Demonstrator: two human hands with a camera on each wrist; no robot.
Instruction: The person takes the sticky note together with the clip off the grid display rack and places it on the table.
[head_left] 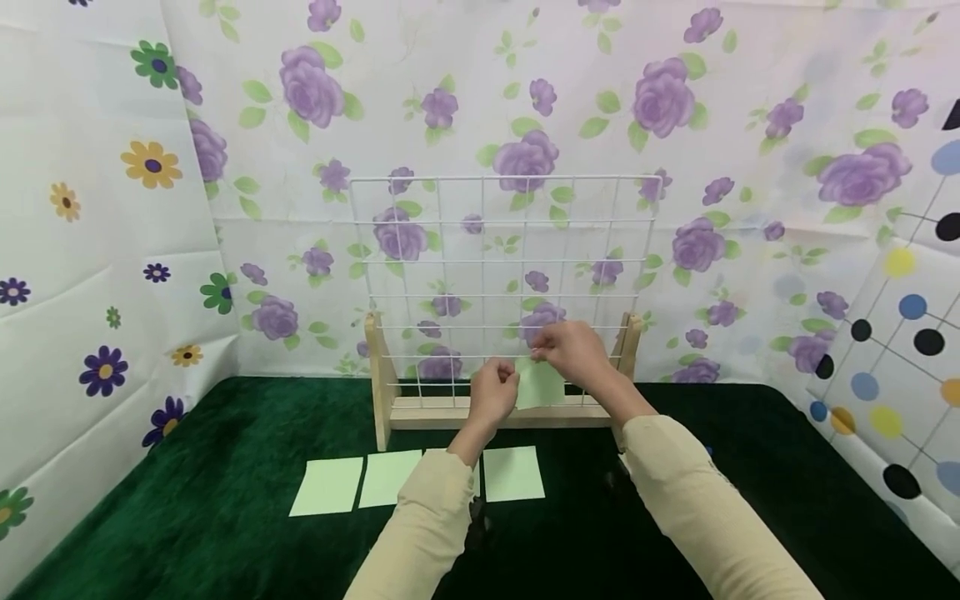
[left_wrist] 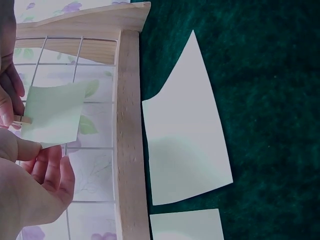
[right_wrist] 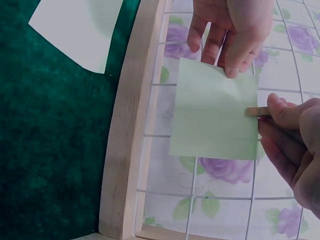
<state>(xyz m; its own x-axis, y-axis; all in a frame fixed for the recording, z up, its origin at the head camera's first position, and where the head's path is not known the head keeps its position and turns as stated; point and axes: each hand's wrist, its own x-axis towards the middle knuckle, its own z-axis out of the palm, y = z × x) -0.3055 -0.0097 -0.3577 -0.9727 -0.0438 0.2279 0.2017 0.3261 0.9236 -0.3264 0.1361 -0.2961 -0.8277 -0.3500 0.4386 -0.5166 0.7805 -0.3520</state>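
Note:
A light green paper square (head_left: 540,387) is held upright against the lower part of a white wire grid (head_left: 482,261). My left hand (head_left: 493,390) pinches its left edge between thumb and fingers. At the paper's top edge, my right hand (head_left: 573,354) grips a small wooden clothespin (right_wrist: 253,111). The pin's tip overlaps the paper, as the left wrist view also shows. Whether its jaws also take in a wire cannot be told.
Wooden feet (head_left: 381,383) and a wooden base bar (head_left: 450,418) support the grid. In front, several pale green paper squares (head_left: 513,473) lie in a row on dark green cloth (head_left: 247,500); my left sleeve partly covers one. Flower-patterned sheets (head_left: 465,100) hang behind.

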